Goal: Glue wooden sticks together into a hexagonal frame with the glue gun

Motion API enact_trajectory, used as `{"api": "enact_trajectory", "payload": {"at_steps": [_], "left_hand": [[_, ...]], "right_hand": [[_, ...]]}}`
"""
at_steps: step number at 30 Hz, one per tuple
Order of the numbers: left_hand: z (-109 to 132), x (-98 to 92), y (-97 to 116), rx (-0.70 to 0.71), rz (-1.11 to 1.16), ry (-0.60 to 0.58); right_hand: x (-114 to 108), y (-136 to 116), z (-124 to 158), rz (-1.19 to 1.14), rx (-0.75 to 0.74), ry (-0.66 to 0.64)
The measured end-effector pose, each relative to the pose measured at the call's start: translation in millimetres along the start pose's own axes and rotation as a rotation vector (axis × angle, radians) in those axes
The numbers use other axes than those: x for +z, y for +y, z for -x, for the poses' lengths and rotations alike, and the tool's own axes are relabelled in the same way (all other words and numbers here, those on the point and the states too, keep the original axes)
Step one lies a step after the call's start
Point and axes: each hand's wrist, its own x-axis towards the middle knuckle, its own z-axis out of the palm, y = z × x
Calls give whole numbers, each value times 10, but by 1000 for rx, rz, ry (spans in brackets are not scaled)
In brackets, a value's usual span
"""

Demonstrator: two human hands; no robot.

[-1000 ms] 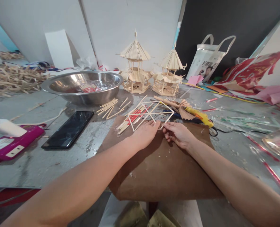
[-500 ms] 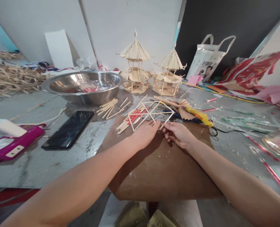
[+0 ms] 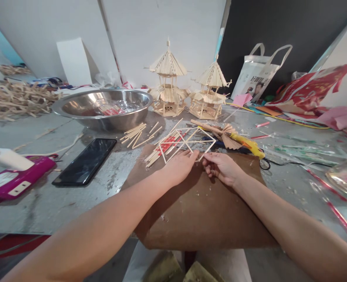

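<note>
A hexagonal stick frame (image 3: 185, 141), with spokes meeting at its middle, is tilted up over the brown sheet. My left hand (image 3: 179, 167) grips its near edge, fingers close together and partly hiding the sticks. Thumb and forefinger of my right hand (image 3: 222, 167) pinch the near right corner, the other fingers curled. Beneath and behind the frame lies a bundle of sticks (image 3: 152, 157) with red-and-white wrapping. A yellow glue gun (image 3: 248, 145) rests to the right, beside a folded brown paper fan (image 3: 228, 137).
Two stick pagodas (image 3: 169, 94) stand at the back. To the left are a steel basin (image 3: 129, 117), loose sticks (image 3: 133, 132), a black phone (image 3: 85, 161) and a magenta power strip (image 3: 29, 176). Plastic wrappers (image 3: 305, 147) litter the right side. The brown sheet (image 3: 202, 219) overhangs the table's front edge.
Both hands keep their hold on the stick frame and have hardly moved. The whole view has shifted very slightly.
</note>
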Motion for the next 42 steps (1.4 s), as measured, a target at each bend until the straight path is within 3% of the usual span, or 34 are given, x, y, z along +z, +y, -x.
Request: {"api": "enact_trajectory", "payload": {"at_steps": [26,38,42], "left_hand": [[7,16,-10,-39,0,4],[27,-53,3,-42,11,26],[41,-37,-13,-39,2,49]], "right_hand": [[-70,19,19,48,-49,24],[-184,73,-40,321,-236,198],[-323,34,-62,517,-367,340]]}}
